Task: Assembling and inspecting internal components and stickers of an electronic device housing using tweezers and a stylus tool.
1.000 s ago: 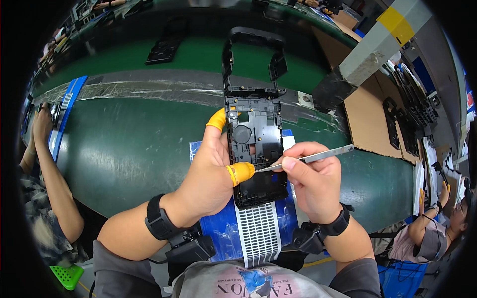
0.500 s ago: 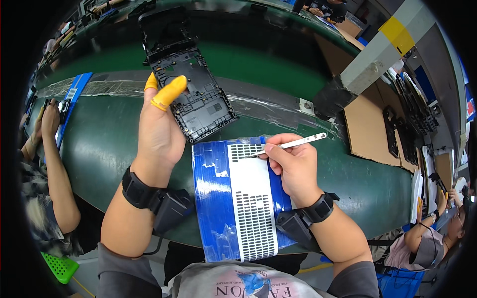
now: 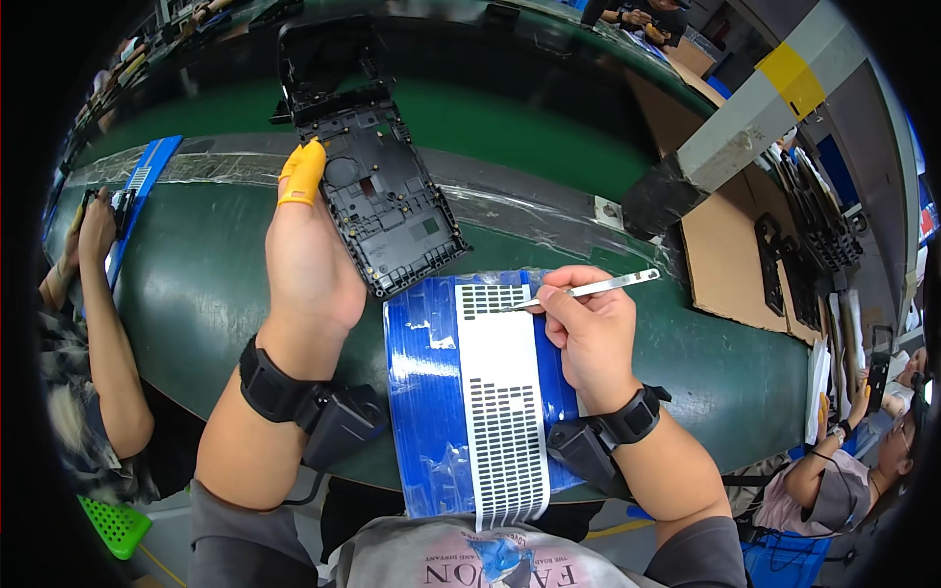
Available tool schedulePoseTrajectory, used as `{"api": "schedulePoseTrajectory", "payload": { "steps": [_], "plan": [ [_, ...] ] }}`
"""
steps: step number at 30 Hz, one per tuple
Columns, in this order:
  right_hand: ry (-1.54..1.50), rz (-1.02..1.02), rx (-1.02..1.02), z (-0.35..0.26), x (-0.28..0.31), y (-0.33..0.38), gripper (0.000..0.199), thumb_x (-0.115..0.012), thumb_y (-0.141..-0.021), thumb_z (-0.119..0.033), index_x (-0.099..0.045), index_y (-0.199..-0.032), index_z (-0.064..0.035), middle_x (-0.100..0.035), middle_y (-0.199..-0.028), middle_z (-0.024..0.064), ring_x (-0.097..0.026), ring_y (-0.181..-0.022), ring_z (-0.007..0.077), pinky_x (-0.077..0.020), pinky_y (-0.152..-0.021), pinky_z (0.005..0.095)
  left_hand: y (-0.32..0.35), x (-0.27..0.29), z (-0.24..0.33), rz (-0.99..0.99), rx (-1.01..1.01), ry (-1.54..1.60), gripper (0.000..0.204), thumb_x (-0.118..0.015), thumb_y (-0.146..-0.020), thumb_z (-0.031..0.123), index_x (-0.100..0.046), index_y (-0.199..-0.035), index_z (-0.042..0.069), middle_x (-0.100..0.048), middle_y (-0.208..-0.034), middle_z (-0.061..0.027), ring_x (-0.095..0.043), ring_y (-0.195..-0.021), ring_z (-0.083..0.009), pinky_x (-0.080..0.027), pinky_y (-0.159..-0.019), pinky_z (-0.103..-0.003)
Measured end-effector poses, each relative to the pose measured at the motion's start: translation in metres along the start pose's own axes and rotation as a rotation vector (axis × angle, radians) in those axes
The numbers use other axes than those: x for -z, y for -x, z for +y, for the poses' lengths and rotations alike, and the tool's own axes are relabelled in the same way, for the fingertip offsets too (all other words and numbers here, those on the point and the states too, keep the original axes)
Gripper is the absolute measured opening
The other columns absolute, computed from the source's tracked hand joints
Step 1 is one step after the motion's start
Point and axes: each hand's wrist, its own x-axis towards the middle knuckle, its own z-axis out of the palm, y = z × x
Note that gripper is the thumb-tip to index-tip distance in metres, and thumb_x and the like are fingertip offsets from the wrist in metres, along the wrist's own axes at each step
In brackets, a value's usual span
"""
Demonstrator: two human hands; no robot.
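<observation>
Black housing (image 3: 392,240) shifted forward-left; tweezers (image 3: 610,284) now at white sheet (image 3: 498,348).

L hand (image 3: 312,257) fwd, R fingers (image 3: 559,302) in pinch

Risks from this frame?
1. Drop: the left hand holds the black housing by one side, tilted, with the far end unsupported as far as I can see; it might slip or twist.
2. Mis-pick: the right hand's tweezers point at closely spaced dark pieces on the white sheet; a neighbour could get nudged.
3. Snag: the sheet's near end reaches the shirt, so leaning in might shift it.
</observation>
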Motion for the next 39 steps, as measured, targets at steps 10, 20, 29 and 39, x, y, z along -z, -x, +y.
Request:
{"api": "schedulePoseTrajectory", "payload": {
  "steps": [10,20,29,39],
  "plan": [
    [-0.126,-0.109,-0.037,-0.02,0.008,0.006,0.015,-0.057,-0.073,0.002,-0.053,-0.087,0.0042,-0.056,-0.068,0.0101,-0.044,-0.05,0.0054,-0.0308,-0.041,0.0164,0.01,-0.003,-0.019,-0.104,0.086,0.023,0.023,-0.041,-0.086,0.011,-0.038,-0.109,0.006,-0.048,-0.102,-0.0067,-0.048,-0.093,-0.0168,-0.041,-0.083,-0.032],
    [-0.051,-0.129,0.097,-0.036,0.002,0.038,0.015,-0.059,-0.074,0.0,-0.054,-0.088,0.0025,-0.059,-0.078,0.0082,-0.057,-0.069,0.0102,-0.042,-0.057,0.0178,0.057,-0.011,-0.035,-0.333,0.563,0.004,0.03,-0.037,-0.088,0.016,-0.034,-0.116,0.004,-0.045,-0.112,-0.0099,-0.046,-0.103,-0.0183,-0.039,-0.088,-0.034],
    [-0.09,-0.131,0.079,-0.034,0.001,0.034,0.014,-0.057,-0.075,0.002,-0.054,-0.088,0.0036,-0.058,-0.079,0.0094,-0.057,-0.071,0.0119,-0.0451,-0.063,0.0204,0.059,-0.013,-0.033,-0.356,0.57,0.002,0.033,-0.039,-0.088,0.018,-0.033,-0.118,0.005,-0.044,-0.112,-0.0101,-0.046,-0.103,-0.0187,-0.038,-0.089,-0.034],
    [-0.083,-0.132,0.06,-0.032,0.002,0.033,0.014,-0.057,-0.074,0.001,-0.054,-0.088,0.0038,-0.058,-0.079,0.0098,-0.057,-0.07,0.0129,-0.0453,-0.064,0.0209,0.06,-0.012,-0.033,-0.365,0.558,0.006,0.034,-0.04,-0.087,0.018,-0.033,-0.118,0.005,-0.045,-0.113,-0.01,-0.045,-0.104,-0.0184,-0.037,-0.089,-0.034]
  ]
}}
